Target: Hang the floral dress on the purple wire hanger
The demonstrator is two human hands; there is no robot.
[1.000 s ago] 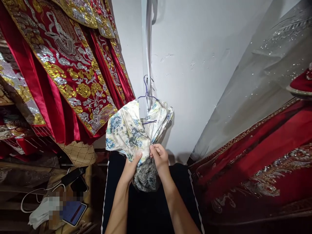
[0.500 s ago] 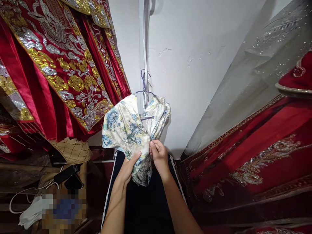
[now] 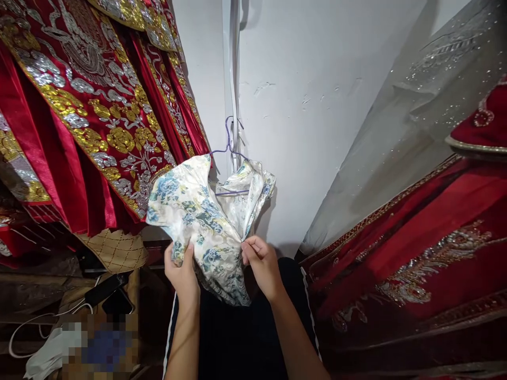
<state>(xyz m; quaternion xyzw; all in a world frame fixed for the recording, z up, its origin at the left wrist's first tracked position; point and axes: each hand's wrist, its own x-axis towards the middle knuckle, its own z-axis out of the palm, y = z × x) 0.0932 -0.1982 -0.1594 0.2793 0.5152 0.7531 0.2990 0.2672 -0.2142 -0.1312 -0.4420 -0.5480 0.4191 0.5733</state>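
Observation:
A short-sleeved floral blouse point(image 3: 198, 221), cream with blue and yellow flowers, hangs on a thin purple hanger point(image 3: 228, 145) in front of me. My left hand point(image 3: 182, 266) pinches the blouse's side below the sleeve, thumb on top and the other fingers partly behind the cloth. At the point where the neckline edges meet, my right hand point(image 3: 261, 261) grips the blouse between thumb and fingers. The cloth is drawn wide between both hands, and its lower end droops over my dark trousers point(image 3: 237, 343).
Red garments with gold and silver embroidery point(image 3: 119, 137) hang at the left. A red beaded garment point(image 3: 415, 253) and sheer sparkly fabric point(image 3: 396, 121) fill the right side. Behind the hanger is a white wall point(image 3: 301, 63). A wooden stool point(image 3: 132, 290) holds dark devices and a white cable point(image 3: 24, 322).
My left hand has moved left to the blouse's side, spreading the front wider. My right hand keeps its grip at the neckline, slightly lower. The hanger has shifted slightly left.

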